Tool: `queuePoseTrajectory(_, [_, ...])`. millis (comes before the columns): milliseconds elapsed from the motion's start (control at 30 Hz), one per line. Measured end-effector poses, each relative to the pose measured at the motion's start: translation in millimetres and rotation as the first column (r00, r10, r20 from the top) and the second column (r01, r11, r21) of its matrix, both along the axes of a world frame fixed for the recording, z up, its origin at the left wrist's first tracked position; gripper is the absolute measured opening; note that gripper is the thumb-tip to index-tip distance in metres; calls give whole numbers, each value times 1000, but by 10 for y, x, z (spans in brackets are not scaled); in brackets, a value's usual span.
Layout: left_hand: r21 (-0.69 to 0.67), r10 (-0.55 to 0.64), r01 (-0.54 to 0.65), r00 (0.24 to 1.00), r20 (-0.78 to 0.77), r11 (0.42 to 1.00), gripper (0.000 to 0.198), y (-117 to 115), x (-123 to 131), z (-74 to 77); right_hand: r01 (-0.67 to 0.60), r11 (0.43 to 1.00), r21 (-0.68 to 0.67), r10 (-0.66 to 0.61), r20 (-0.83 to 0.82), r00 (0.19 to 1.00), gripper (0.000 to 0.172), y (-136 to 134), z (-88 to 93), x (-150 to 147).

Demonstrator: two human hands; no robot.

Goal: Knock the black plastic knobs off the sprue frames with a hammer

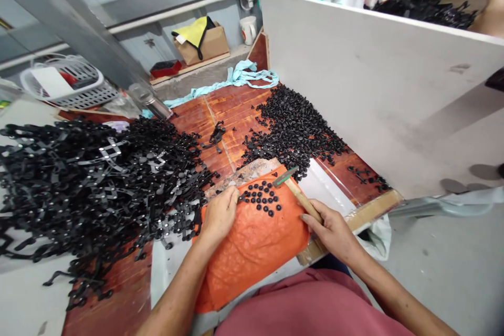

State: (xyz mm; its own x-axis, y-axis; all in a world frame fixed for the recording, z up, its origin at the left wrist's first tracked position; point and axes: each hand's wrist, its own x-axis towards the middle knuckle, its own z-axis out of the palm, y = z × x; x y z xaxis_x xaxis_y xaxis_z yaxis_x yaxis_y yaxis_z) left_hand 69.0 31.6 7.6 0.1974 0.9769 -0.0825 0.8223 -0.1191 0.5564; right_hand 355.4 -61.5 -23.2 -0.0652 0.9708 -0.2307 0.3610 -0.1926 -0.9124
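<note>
In my right hand (331,230) is a small hammer, my fingers wrapped round its wooden handle (302,198). Its green head (285,176) hovers over or rests on the far right part of an orange cloth pad (252,252); I cannot tell which. My left hand (220,216) is closed at the pad's left side, pinching a small black part (242,197) mostly hidden by my fingers. Several round black studs (264,200) stand in rough rows on the pad beside it. Behind the pad shows a speckled stone edge (255,168).
To the left lies a big heap of black jointed linkages (98,178). A pile of small black studs (295,126) covers the back right, against a tall grey panel (378,89). A basket (74,84), a clear bottle (151,102) and a mug (248,30) stand behind. Another person's hand (490,13) is beyond the panel.
</note>
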Motion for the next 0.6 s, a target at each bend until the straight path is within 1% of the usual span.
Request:
queuePoseTrajectory(167, [-32, -30, 24, 978, -205, 999, 31, -8, 34, 1, -3, 1000, 10, 3, 19, 1000, 32, -17, -30, 12])
queuePoseTrajectory(267, [-44, -26, 15, 967, -255, 999, 31, 3, 46, 17, -20, 1000, 14, 19, 50, 999, 32, -2, 11, 19])
queuePoseTrajectory(367, [-55, -35, 22, 970, -242, 998, 32, 30, 49, 31, -95, 994, 54, 83, 186, 979, 35, 55, 170, -2])
queuePoseTrajectory(433, [-59, -39, 26, 972, -232, 998, 33, 47, 50, 33, -167, 980, 108, 126, 316, 940, 38, 111, 316, -45])
queuePoseTrajectory(533, [-63, -30, 17, 977, -210, 998, 33, 65, 52, 28, -282, 943, 177, 181, 439, 880, 44, 194, 497, -149])
queuePoseTrajectory(600, [-72, -24, 10, 981, -194, 997, 33, 75, 52, 26, -334, 911, 243, 182, 490, 853, 47, 237, 552, -227])
